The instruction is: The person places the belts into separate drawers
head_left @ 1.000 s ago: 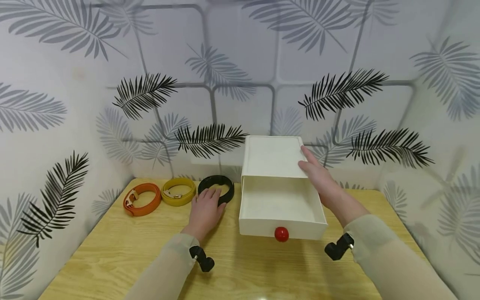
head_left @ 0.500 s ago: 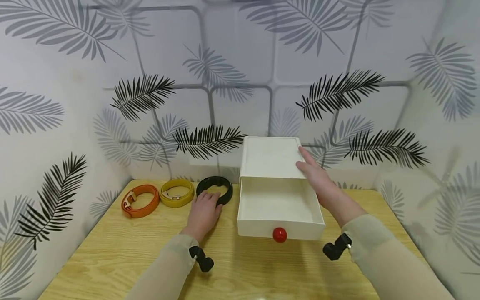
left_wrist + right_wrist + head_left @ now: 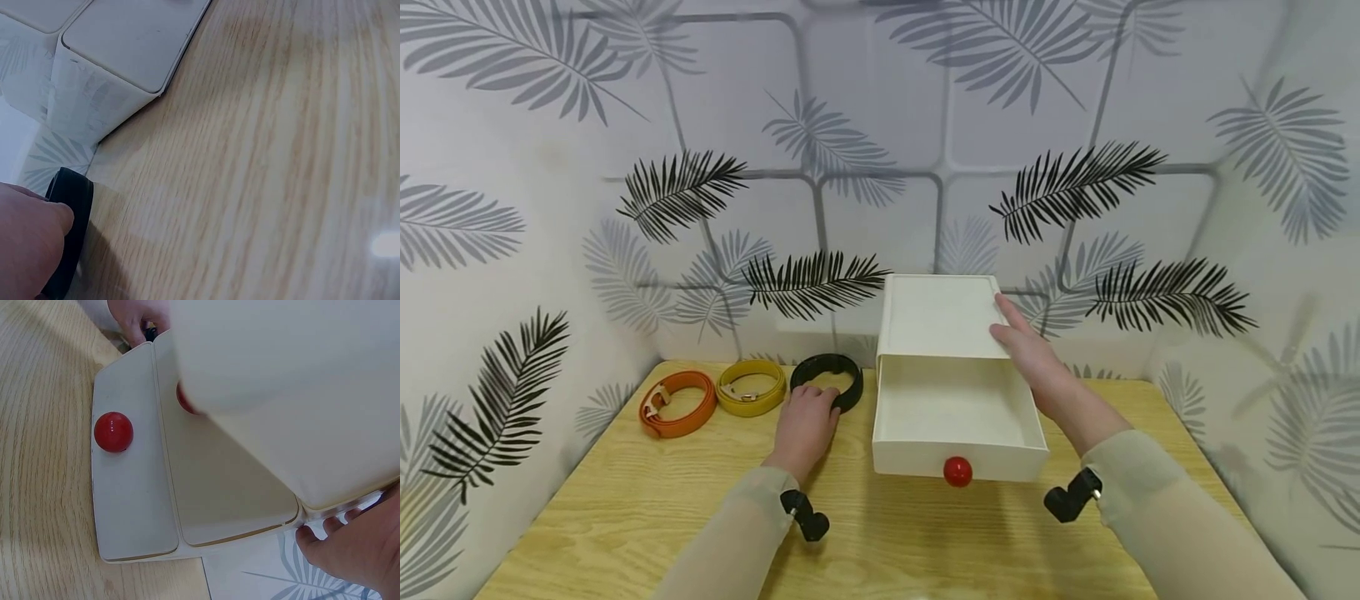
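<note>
My left hand (image 3: 807, 425) holds the near side of a coiled black belt (image 3: 850, 387), fingers over its rim. In the left wrist view the thumb lies against the outside of the black belt (image 3: 78, 200). A white drawer cabinet (image 3: 943, 312) stands right of it, its top drawer (image 3: 913, 454) pulled out by its red knob side, with nothing visible inside. My right hand (image 3: 1037, 362) rests along the cabinet's right upper edge, fingers extended. From the right wrist view, the right hand's fingertips (image 3: 307, 540) are at the cabinet's side, below the pulled-out drawer.
A yellow coiled belt (image 3: 751, 406) and an orange coiled belt (image 3: 681, 427) lie left of the black one on the wooden table (image 3: 647, 508). Lower drawers with red knobs (image 3: 114, 432) are closed. A leaf-patterned wall (image 3: 880, 217) stands right behind.
My left fingers have drawn closer together on the black belt's near rim. The right hand stays on the cabinet, and the view has shifted slightly.
</note>
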The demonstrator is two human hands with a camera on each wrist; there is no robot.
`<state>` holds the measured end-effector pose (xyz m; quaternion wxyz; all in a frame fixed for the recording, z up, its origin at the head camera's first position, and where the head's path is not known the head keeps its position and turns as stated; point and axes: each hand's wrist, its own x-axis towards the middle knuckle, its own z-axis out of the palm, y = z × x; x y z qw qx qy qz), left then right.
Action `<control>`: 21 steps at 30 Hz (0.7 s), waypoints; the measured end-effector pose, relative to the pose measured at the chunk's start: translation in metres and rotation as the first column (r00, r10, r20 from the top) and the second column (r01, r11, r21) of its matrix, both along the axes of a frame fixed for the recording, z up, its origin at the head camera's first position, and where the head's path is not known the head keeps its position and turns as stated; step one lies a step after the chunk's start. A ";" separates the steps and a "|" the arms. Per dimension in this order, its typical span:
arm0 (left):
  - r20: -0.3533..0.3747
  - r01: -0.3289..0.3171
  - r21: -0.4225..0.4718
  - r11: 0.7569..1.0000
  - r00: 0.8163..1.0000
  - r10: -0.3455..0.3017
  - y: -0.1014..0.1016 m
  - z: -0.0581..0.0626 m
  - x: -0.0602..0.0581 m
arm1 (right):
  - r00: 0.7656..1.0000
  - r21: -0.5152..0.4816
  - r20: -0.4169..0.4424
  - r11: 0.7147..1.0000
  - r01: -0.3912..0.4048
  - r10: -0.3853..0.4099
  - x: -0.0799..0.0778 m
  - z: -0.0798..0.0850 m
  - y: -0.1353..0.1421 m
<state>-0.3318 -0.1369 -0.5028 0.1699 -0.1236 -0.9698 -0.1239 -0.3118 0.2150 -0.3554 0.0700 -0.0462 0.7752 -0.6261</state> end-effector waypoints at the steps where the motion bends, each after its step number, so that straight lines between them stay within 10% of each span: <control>1: -0.004 -0.001 -0.003 1.000 1.000 0.001 0.000 0.000 0.000 | 1.000 0.001 0.001 1.000 0.001 -0.001 0.000 0.000 0.000; 21: -0.020 0.001 -0.013 1.000 1.000 -0.002 -0.003 0.002 0.002 | 1.000 0.005 0.006 1.000 0.003 -0.003 0.001 0.001 0.000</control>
